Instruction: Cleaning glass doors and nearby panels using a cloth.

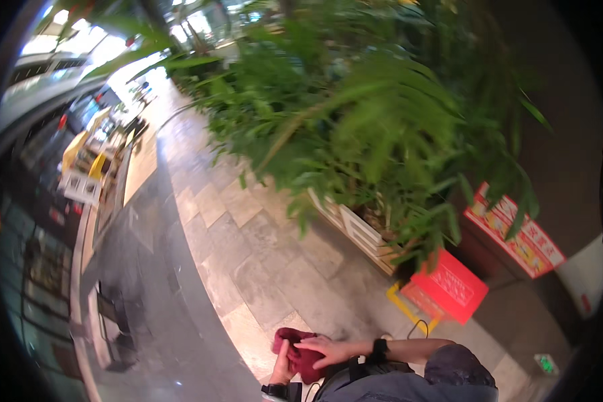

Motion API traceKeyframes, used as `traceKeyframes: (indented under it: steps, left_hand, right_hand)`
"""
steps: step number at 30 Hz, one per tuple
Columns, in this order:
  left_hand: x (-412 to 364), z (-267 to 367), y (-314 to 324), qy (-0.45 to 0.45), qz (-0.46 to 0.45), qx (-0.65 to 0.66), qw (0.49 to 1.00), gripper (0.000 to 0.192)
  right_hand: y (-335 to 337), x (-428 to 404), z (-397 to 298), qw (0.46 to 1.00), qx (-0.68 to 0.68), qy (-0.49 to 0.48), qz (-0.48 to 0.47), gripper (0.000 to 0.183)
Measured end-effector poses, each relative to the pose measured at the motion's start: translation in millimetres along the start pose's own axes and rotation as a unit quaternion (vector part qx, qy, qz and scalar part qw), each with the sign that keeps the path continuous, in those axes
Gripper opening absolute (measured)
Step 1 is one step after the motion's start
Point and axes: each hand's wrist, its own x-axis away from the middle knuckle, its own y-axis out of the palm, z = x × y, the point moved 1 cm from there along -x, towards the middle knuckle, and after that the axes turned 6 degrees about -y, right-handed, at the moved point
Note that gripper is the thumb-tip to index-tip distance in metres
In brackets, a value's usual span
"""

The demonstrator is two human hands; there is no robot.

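A dark red cloth (pixel 309 367), bunched up, is held in front of my body at the bottom of the view. My left hand (pixel 283 369) grips its near left side, thumb pointing upward. Fingers apart, my right hand (pixel 329 350) lies across the cloth from the right, apparently touching its top without gripping it. Dark bands circle both my wrists. Folds and my fingers hide part of the cloth.
Leafy green plants (pixel 382 115) spill from a slatted planter box (pixel 357 228) ahead. A red box-shaped sign (pixel 449 286) stands by a yellow frame (pixel 404 306) to the right. Stone paving (pixel 261 246) runs beside a dark grey strip (pixel 151 266); storefronts and a blurred bench-like object (pixel 108 326) are left.
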Motion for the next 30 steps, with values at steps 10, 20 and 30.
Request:
traceKeyframes:
  steps: [10,20,30]
  left_hand:
    - [92.4,62.7,-108.9,0.271,0.221,-0.110,0.930,0.030]
    - [98.0,137.5,-161.1,0.300,0.250,-0.127,0.912,0.028]
    - [34.5,285.1,-172.7,0.294,0.216,-0.174,0.915,0.027]
  right_hand:
    - [-12.8,88.7,64.0,0.867,-0.028,0.461,-0.185,0.036]
    - [-24.7,-104.8,32.9,0.898,-0.023,0.411,-0.158,0.034]
    - [-52.9,-283.6,77.4,0.889,-0.099,0.411,-0.173,0.031]
